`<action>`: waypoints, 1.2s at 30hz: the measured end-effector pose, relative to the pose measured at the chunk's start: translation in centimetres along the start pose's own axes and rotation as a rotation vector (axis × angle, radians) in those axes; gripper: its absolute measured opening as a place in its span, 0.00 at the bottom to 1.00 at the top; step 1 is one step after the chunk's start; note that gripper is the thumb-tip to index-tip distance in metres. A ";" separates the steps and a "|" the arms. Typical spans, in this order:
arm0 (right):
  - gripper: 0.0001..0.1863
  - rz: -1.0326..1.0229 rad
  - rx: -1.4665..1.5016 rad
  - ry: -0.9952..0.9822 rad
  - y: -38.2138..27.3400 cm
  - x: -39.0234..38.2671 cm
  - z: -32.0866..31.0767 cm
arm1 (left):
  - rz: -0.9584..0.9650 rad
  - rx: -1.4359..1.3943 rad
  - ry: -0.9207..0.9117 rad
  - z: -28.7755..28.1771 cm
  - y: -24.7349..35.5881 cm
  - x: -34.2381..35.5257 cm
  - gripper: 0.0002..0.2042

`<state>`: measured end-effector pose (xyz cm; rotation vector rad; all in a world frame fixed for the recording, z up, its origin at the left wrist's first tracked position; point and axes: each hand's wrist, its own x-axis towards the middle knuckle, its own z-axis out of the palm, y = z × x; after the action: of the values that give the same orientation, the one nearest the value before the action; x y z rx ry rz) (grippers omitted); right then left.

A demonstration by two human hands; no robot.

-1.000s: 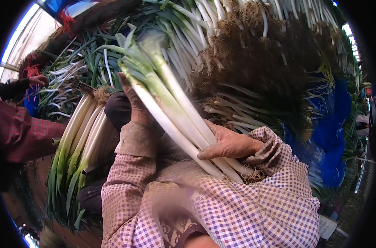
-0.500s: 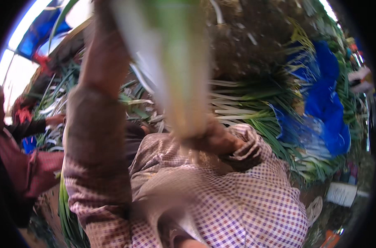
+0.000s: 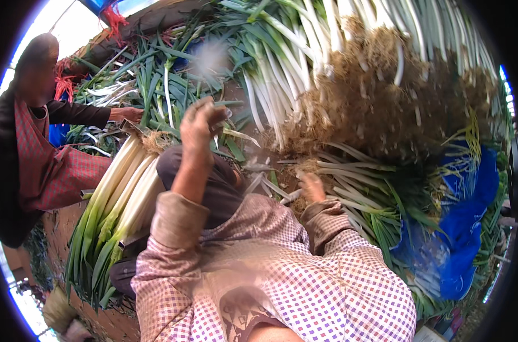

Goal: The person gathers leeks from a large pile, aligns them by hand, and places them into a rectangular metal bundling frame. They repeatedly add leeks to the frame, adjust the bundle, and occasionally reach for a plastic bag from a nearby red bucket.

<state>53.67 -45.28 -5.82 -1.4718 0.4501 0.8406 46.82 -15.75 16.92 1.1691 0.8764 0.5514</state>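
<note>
My left hand is raised in front of my dark-trousered knee, fingers curled near a small scrap of leaf; what they hold, if anything, is unclear. My right hand is lower and slightly blurred, at the root ends of a pile of loose leeks; its grip cannot be made out. Beside my left leg, a thick bundle of trimmed leeks lies in a metal frame, roots away from me, green leaves toward me. Above my hands, a large heap of leeks shows brown, soil-covered roots.
At left a co-worker in dark sleeves and red checked cloth reaches a hand into leek leaves. Red twine hangs nearby. Crumpled blue plastic sheeting lies at right. Loose trimmings litter the ground ahead.
The leeks that both my hands held have left them. My right hand has let go and moved to the lower pile; my left hand has dropped from high in view to above my knee.
</note>
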 end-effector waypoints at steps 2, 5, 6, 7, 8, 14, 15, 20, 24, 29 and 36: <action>0.31 -0.091 -0.159 -0.100 1.6 3.1 4.4 | -0.063 -0.096 -0.020 -0.3 -4.1 0.4 0.13; 0.30 -0.426 -0.451 -0.152 -1.5 5.8 12.1 | -0.192 -0.009 -0.268 -0.3 -8.9 0.5 0.15; 0.34 -0.422 -0.778 -0.101 -4.6 6.2 14.6 | -0.202 -0.007 -0.278 0.5 -9.7 0.7 0.14; 0.36 -0.527 -0.774 -0.064 -6.1 6.9 16.3 | -0.105 0.078 -0.364 0.9 -10.3 1.3 0.14; 0.37 -0.564 -0.852 0.001 -7.0 9.3 17.2 | -0.153 0.041 -0.385 1.6 -9.7 1.5 0.14; 0.37 -0.526 -1.167 0.324 -9.1 17.7 20.3 | -0.254 0.059 -0.465 2.5 -6.5 1.7 0.14; 0.37 -0.485 -1.171 0.341 -8.4 17.8 21.0 | -0.303 0.064 -0.484 2.3 -6.3 1.8 0.14; 0.41 -0.572 -1.013 0.468 -3.2 19.2 20.1 | -0.345 -0.036 -0.541 2.0 -5.9 1.4 0.15; 0.45 -0.403 -1.116 0.429 -5.4 19.2 20.4 | -0.403 -0.067 -0.562 1.5 -5.9 0.7 0.15; 0.46 -0.321 -1.127 0.541 -4.4 19.9 22.1 | -0.372 -0.042 -0.591 1.3 -5.7 0.9 0.15; 0.41 -0.235 -1.223 0.525 -5.9 19.7 21.6 | -0.483 -0.111 -0.620 0.7 -5.7 0.7 0.16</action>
<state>65.94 -19.42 -14.22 -2.8435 0.0899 0.5031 47.44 -17.45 11.41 0.9018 0.5460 -0.1589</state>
